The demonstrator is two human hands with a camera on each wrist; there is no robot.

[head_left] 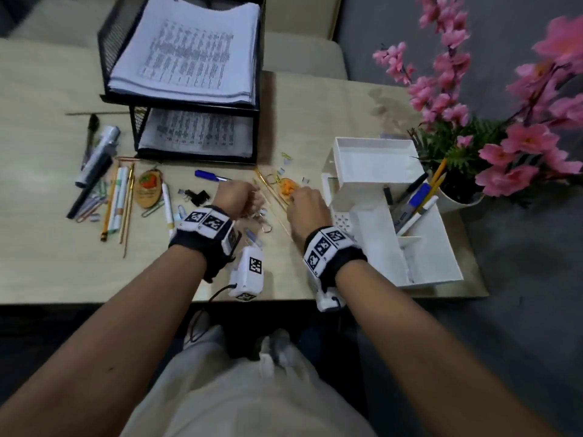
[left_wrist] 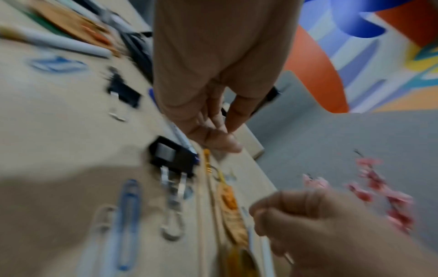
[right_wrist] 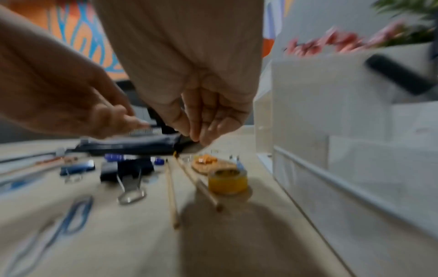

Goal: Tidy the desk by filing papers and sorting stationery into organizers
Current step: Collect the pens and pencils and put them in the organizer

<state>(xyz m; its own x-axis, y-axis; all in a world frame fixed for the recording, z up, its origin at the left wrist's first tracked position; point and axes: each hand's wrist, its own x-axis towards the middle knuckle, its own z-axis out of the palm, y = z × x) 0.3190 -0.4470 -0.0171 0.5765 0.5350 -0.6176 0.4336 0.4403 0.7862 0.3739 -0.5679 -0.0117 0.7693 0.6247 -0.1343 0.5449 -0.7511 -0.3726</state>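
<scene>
Both hands hover over small stationery scattered mid-desk. My left hand (head_left: 256,201) (left_wrist: 225,135) hangs with loosely curled fingers above a black binder clip (left_wrist: 170,157) (right_wrist: 128,168) and metal clips; nothing shows in its grasp. My right hand (head_left: 295,197) (right_wrist: 196,136) points bunched fingertips down over an orange charm (head_left: 288,187) (right_wrist: 205,161), just left of the white organizer (head_left: 378,152) (right_wrist: 331,112). Blur hides whether they pinch anything. A small yellow jar (right_wrist: 227,181) stands beside two thin wooden sticks (head_left: 271,193) (right_wrist: 171,196). A blue pen (head_left: 208,175) lies behind my left hand.
A black mesh paper tray (head_left: 195,108) holding printed sheets stands at the back. Pens, pencils and coloured paper clips (head_left: 116,197) lie at the left. A pot of pink flowers (head_left: 457,197) stands behind the organizer. A large blue paper clip (left_wrist: 129,215) lies near the desk's front.
</scene>
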